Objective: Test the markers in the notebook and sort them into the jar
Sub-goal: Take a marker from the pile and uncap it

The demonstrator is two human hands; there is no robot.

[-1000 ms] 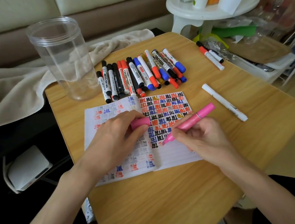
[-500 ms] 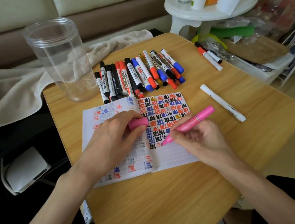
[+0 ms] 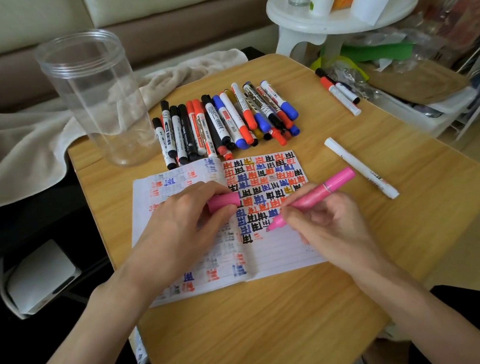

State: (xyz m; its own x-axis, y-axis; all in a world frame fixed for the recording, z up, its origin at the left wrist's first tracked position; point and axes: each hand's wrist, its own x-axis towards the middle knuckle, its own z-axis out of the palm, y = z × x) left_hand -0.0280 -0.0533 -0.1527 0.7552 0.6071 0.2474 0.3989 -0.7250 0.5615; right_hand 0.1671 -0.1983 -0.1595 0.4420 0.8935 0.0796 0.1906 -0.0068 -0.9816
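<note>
An open notebook (image 3: 276, 253) lies on the wooden table (image 3: 254, 334), its right page filled with coloured test marks. My right hand (image 3: 328, 225) grips a pink marker (image 3: 314, 196), uncapped, its tip touching the page at the lowest row of marks. My left hand (image 3: 184, 233) rests on the left page and holds the pink cap (image 3: 223, 201). A clear plastic jar (image 3: 97, 100) stands upright at the table's back left with nothing inside. Behind the notebook lies a row of several black, red and blue markers (image 3: 224, 122).
A white marker (image 3: 360, 166) lies to the right of the notebook. Two more markers (image 3: 338, 90) sit near the table's right back edge. A beige blanket (image 3: 11, 146) lies left of the table. A white stool (image 3: 333, 20) with containers stands behind right.
The marker tip has shifted slightly on the page near the lowest row of marks, and a faint pink mark shows there. The left hand stays on the page with the cap.
</note>
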